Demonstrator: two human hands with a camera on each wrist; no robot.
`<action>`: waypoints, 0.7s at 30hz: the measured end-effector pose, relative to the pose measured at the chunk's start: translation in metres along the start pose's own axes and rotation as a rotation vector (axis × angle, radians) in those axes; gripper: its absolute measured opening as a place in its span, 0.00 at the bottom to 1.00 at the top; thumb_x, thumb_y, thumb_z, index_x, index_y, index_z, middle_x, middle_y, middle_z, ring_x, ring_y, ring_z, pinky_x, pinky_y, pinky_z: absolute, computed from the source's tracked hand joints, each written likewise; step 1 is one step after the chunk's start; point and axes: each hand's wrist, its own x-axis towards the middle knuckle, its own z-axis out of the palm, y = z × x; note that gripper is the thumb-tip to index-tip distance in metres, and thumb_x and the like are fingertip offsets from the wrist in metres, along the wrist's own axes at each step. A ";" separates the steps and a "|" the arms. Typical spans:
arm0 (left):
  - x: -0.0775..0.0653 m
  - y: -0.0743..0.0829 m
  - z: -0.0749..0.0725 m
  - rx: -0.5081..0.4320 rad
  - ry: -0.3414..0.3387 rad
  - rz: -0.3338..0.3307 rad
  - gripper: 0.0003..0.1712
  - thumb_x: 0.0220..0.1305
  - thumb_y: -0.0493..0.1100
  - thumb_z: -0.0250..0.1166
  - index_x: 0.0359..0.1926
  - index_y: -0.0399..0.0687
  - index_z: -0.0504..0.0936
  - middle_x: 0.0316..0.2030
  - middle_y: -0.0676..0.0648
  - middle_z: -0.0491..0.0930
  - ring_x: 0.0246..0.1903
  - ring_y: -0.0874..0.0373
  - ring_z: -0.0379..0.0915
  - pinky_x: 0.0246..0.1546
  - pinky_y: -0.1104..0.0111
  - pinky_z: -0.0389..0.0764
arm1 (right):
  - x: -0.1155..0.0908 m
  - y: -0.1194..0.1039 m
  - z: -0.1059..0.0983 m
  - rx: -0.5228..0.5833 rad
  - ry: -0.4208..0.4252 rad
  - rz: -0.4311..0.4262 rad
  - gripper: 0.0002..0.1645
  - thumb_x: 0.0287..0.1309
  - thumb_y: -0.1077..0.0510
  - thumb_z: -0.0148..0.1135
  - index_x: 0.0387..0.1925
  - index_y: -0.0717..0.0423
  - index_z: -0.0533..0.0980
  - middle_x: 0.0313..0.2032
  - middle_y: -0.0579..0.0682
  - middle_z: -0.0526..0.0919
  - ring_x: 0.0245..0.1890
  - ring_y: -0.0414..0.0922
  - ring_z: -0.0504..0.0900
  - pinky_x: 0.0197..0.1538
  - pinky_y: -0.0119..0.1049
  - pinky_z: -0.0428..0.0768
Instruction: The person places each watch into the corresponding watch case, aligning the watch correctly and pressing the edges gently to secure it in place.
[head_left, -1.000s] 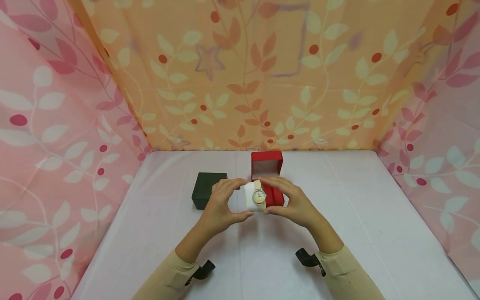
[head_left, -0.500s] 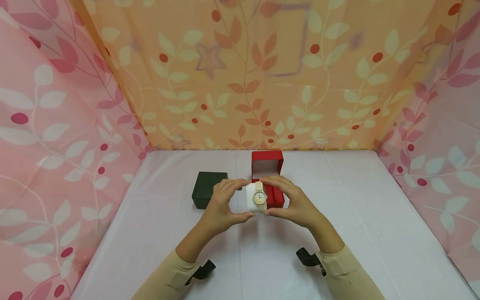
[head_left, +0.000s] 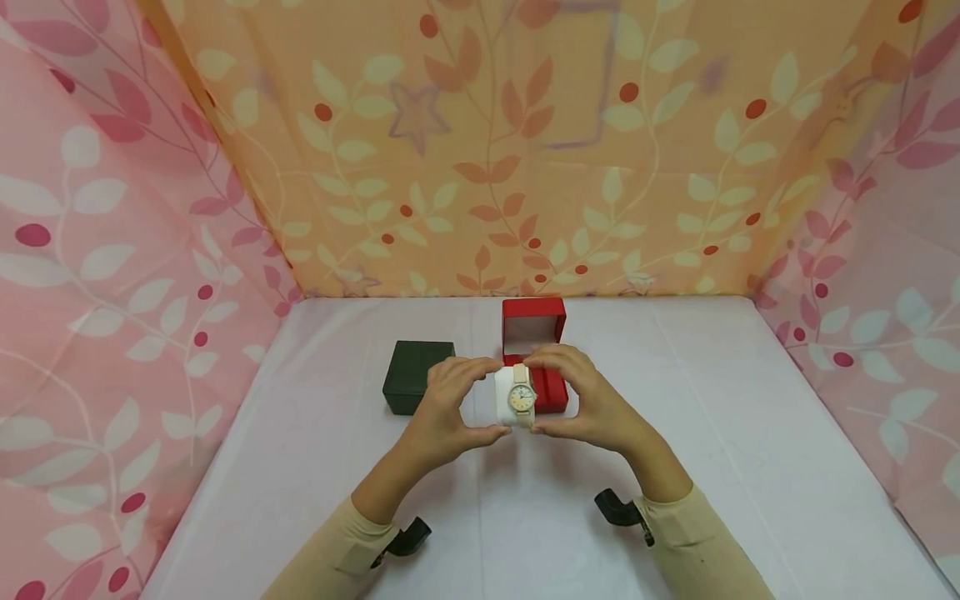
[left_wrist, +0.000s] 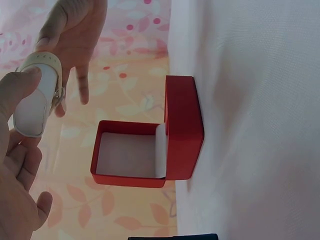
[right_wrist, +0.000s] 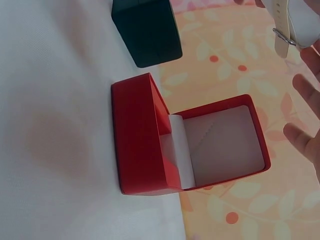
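A wristwatch (head_left: 521,398) with a cream strap and pale dial is wrapped round a white cushion (head_left: 503,398), dial toward the head camera. My left hand (head_left: 448,408) pinches the cushion's left end between thumb and fingertips. On the other side, my right hand (head_left: 588,400) pinches the watch end, fingers at the top edge and thumb below. Both hands hold it raised above the table. Behind it stands a red watch box (head_left: 553,392), lid up, partly covered by the right hand. The strap's metal buckle (right_wrist: 283,36) shows underneath in the right wrist view.
A dark green box (head_left: 411,367), lid down, stands left of the red box, partly behind the left hand. White cloth (head_left: 480,533) covers the table. A patterned orange curtain (head_left: 480,167) hangs at the back, with pink curtains on both sides.
The watch and cushion have shifted very slightly to the right and toward the person. Both hands keep the same grip; the boxes have not moved.
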 end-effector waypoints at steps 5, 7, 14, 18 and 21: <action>0.000 0.000 -0.001 0.004 0.005 0.011 0.50 0.43 0.49 0.86 0.68 0.53 0.74 0.62 0.51 0.78 0.58 0.57 0.69 0.65 0.46 0.60 | 0.000 0.001 0.000 -0.024 0.006 0.004 0.47 0.45 0.50 0.85 0.67 0.46 0.71 0.66 0.47 0.72 0.69 0.47 0.65 0.67 0.57 0.69; -0.001 0.000 -0.001 -0.001 0.003 0.007 0.49 0.44 0.49 0.86 0.68 0.53 0.74 0.62 0.51 0.78 0.59 0.58 0.69 0.65 0.46 0.60 | 0.000 0.001 0.001 -0.018 0.007 -0.002 0.47 0.45 0.51 0.85 0.67 0.46 0.71 0.66 0.46 0.72 0.68 0.46 0.66 0.67 0.56 0.70; -0.001 0.001 0.000 -0.009 0.005 -0.005 0.48 0.44 0.49 0.86 0.67 0.51 0.75 0.62 0.53 0.78 0.58 0.58 0.70 0.65 0.47 0.61 | 0.000 0.003 0.005 0.037 -0.011 -0.022 0.48 0.46 0.57 0.84 0.68 0.46 0.69 0.66 0.48 0.72 0.68 0.45 0.68 0.68 0.45 0.73; -0.001 0.002 0.000 -0.006 0.011 0.000 0.49 0.43 0.49 0.86 0.67 0.52 0.75 0.61 0.53 0.78 0.57 0.58 0.70 0.65 0.48 0.62 | 0.001 0.004 0.007 0.061 -0.016 -0.027 0.50 0.44 0.59 0.83 0.68 0.46 0.68 0.66 0.51 0.72 0.68 0.46 0.68 0.69 0.41 0.71; 0.000 0.002 0.000 -0.008 0.015 0.006 0.49 0.43 0.49 0.86 0.68 0.52 0.75 0.61 0.53 0.78 0.57 0.59 0.70 0.64 0.48 0.62 | 0.002 0.004 0.008 0.070 -0.016 -0.032 0.50 0.44 0.59 0.83 0.68 0.46 0.68 0.66 0.49 0.71 0.68 0.46 0.68 0.69 0.41 0.71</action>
